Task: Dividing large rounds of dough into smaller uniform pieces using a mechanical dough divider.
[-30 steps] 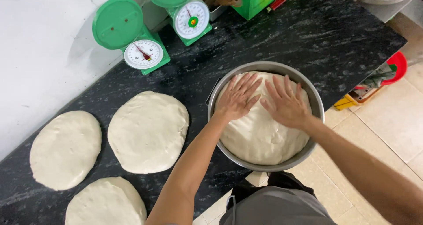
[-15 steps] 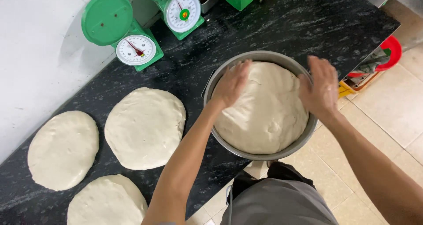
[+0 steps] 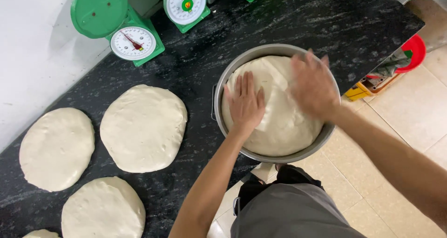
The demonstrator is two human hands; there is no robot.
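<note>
- Head view: your left hand [image 3: 245,104] lies flat on the near-left part of the dough [image 3: 274,126] in the metal pan [image 3: 233,70], fingers [image 3: 240,86] spread wide and holding nothing; half a second ago it sat on the dough's far-left edge by the rim, so it has slid back toward you
- Your right hand [image 3: 313,85] is blurred with motion over the far-right part of the dough, open as far as the blur lets you tell and gripping nothing; half a second ago it stood on edge at the right rim, and a second ago both palms pressed side by side in the middle
- The dough fills the pan almost to the wall, and the pan sits at the front edge of the black bench [image 3: 326,19], its place on it unchanged
- My reading: you are working round the mass, patting and flattening it inside the pan, not lifting it out
- Three flattened dough rounds [image 3: 143,128] lie well apart on the bench to the left, unchanged; two green scales [image 3: 125,33] stand behind them
</note>
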